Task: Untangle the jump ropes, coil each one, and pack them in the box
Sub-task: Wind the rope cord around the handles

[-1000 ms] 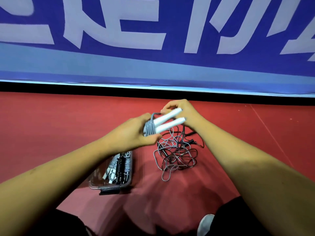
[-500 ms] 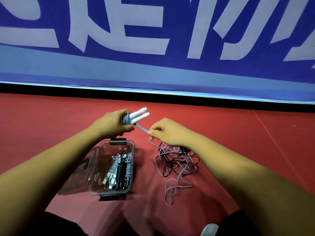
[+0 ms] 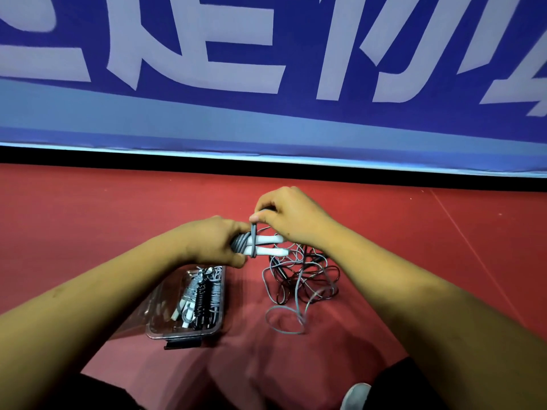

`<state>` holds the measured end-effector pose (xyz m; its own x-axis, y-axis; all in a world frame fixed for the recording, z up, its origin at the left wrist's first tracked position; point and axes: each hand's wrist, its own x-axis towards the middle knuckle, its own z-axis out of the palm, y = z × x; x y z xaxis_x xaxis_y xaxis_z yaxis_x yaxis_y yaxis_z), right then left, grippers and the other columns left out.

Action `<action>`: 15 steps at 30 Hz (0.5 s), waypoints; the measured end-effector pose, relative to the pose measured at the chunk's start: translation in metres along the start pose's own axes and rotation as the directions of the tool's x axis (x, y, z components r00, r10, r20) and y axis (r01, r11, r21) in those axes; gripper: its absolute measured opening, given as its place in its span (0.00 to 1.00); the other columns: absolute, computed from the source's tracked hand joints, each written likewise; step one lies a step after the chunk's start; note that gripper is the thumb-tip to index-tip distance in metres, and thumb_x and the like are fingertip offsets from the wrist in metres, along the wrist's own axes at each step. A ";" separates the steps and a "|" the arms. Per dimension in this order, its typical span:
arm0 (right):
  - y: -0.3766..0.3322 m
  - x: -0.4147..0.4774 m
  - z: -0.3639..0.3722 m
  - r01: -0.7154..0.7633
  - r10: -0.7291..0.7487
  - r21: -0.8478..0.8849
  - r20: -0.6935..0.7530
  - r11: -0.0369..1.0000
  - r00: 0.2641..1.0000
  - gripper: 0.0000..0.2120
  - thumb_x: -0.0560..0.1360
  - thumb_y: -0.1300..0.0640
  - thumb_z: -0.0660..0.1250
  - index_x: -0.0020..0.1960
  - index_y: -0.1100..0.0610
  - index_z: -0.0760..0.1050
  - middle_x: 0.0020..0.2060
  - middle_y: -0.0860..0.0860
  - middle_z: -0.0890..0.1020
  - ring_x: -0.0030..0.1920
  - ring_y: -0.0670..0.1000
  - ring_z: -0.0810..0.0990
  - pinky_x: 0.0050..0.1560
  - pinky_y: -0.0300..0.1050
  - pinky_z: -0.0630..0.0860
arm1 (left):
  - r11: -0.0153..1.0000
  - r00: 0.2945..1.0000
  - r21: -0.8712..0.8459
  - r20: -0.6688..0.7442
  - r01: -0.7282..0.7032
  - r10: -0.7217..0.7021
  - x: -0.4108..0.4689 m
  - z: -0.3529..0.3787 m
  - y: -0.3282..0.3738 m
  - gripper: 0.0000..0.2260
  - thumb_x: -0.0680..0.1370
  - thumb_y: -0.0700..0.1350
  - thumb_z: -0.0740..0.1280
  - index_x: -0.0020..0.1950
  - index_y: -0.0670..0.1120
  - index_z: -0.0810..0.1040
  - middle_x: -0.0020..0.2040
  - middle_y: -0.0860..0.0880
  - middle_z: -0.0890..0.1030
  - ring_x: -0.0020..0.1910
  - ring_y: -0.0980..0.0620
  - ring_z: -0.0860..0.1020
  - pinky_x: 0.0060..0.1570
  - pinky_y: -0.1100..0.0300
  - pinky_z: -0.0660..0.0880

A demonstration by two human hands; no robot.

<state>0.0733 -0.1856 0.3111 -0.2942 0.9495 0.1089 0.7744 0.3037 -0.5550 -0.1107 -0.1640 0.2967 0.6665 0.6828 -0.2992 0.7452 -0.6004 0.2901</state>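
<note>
Caught a pale shoe tip (image 3: 355, 393) nearest, down at five o'clock. Found the clear box (image 3: 183, 336) on the red floor (image 3: 88, 220) toward seven o'clock, open, with packed ropes (image 3: 201, 297) already lying coiled inside. Noted the loose tangle (image 3: 299, 279) of grey and dark cord at three o'clock of the box, near it but apart.

Further out, saw the left hand (image 3: 213, 244) clamped round the coiled grey rope (image 3: 240, 244), held in the air above the far end of the box, with its two white handles (image 3: 270, 245) pointing toward three o'clock. Saw the right hand (image 3: 291, 217) at twelve o'clock of the handles, thumb and forefinger pinched on the free tail (image 3: 253, 232), already led once round the bundle. Could not tell whether any strand ran on down into the tangle.

Judged the step in hand to be binding the coil. Best done by keeping the left grip firm so no turn sprang loose, drawing the tail snug, laying each wrap beside the last, then tucking the end under. Worth lifting clear of the tangle to avoid snagging it.

Beyond, at twelve o'clock, made out a blue banner (image 3: 266, 119) with large pale lettering.
</note>
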 end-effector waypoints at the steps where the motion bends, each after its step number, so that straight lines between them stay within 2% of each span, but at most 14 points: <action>1: 0.002 0.001 -0.001 -0.014 0.015 0.032 -0.011 0.999 1.000 0.08 0.74 0.50 0.70 0.40 0.52 0.82 0.29 0.52 0.80 0.31 0.50 0.74 0.37 0.48 0.74 | 0.999 1.000 -0.026 -0.010 -0.022 0.022 -0.002 -0.002 0.003 0.11 0.73 0.55 0.74 0.47 0.54 0.75 0.30 0.58 0.73 0.31 0.60 0.73 0.33 0.68 0.65; 4: 0.004 0.000 -0.004 -0.024 0.025 0.084 -0.011 0.996 1.000 0.08 0.73 0.50 0.71 0.39 0.53 0.82 0.30 0.55 0.81 0.31 0.52 0.75 0.36 0.46 0.72 | 0.999 0.998 -0.017 -0.051 -0.031 0.030 -0.004 -0.003 0.009 0.21 0.68 0.68 0.72 0.36 0.53 0.70 0.25 0.54 0.72 0.27 0.58 0.71 0.29 0.66 0.63; 7: 0.004 0.001 -0.005 -0.015 0.014 0.122 0.006 0.992 1.000 0.08 0.73 0.51 0.73 0.39 0.54 0.84 0.30 0.54 0.81 0.31 0.52 0.73 0.35 0.45 0.70 | 0.999 0.993 0.008 -0.111 -0.049 0.049 -0.004 0.003 0.009 0.20 0.70 0.65 0.72 0.33 0.54 0.68 0.23 0.55 0.72 0.25 0.58 0.71 0.28 0.61 0.63; 10: 0.008 0.001 -0.012 -0.043 0.030 0.273 0.052 0.961 0.998 0.06 0.72 0.54 0.74 0.39 0.56 0.84 0.29 0.55 0.79 0.29 0.44 0.68 0.32 0.41 0.65 | 0.992 0.989 -0.056 -0.101 -0.115 0.109 -0.010 0.000 0.009 0.14 0.72 0.58 0.73 0.35 0.56 0.70 0.26 0.60 0.74 0.26 0.59 0.72 0.29 0.63 0.65; 12: 0.014 -0.001 -0.017 -0.079 0.048 0.397 0.086 0.915 0.995 0.05 0.74 0.56 0.73 0.40 0.57 0.83 0.27 0.53 0.77 0.28 0.44 0.67 0.31 0.40 0.64 | 0.960 0.985 -0.236 -0.111 -0.154 0.131 -0.013 -0.003 0.008 0.10 0.72 0.53 0.74 0.40 0.54 0.74 0.28 0.59 0.74 0.27 0.59 0.70 0.30 0.64 0.66; 14: 0.017 -0.001 -0.018 -0.108 0.068 0.536 0.093 0.838 0.993 0.04 0.75 0.60 0.70 0.41 0.57 0.81 0.25 0.46 0.75 0.27 0.43 0.68 0.29 0.37 0.65 | 0.894 0.975 -0.403 -0.179 -0.197 0.134 -0.017 -0.005 0.007 0.12 0.71 0.54 0.73 0.45 0.50 0.75 0.32 0.57 0.74 0.30 0.59 0.69 0.33 0.60 0.67; 15: 0.018 -0.002 -0.017 -0.127 0.086 0.616 0.097 0.777 0.992 0.05 0.76 0.62 0.69 0.42 0.57 0.80 0.26 0.46 0.75 0.27 0.43 0.69 0.29 0.37 0.65 | 0.881 0.964 -0.416 -0.225 -0.226 0.141 -0.019 -0.006 0.007 0.15 0.69 0.57 0.72 0.46 0.50 0.73 0.34 0.55 0.74 0.31 0.58 0.69 0.34 0.58 0.68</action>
<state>0.0969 -0.1804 0.3148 -0.2793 0.9600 -0.0193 0.2941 0.0664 -0.9535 -0.1183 -0.1783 0.3095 0.7432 0.6677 -0.0428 0.4985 -0.5098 0.7012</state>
